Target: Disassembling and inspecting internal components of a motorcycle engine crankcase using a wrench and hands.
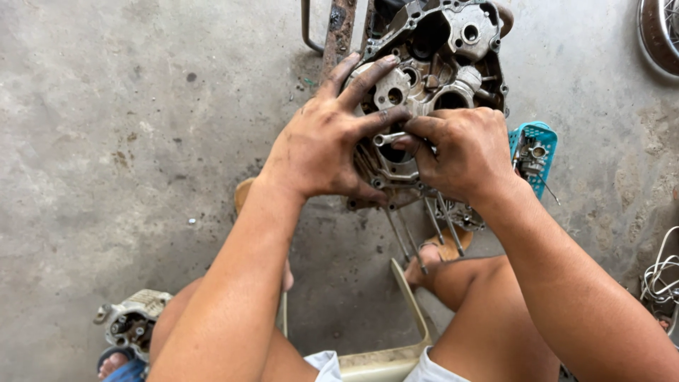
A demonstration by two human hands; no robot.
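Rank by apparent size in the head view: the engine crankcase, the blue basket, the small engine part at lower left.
1. engine crankcase, largest.
2. small engine part and blue basket: look alike in size, and the basket is partly hidden, so unranked.

Repair workshop, engine case [431, 78], concrete floor [141, 141]

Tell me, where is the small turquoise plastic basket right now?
In the head view, the small turquoise plastic basket sits on the concrete floor, right of the grey metal engine casing, just beyond the person's right hand.
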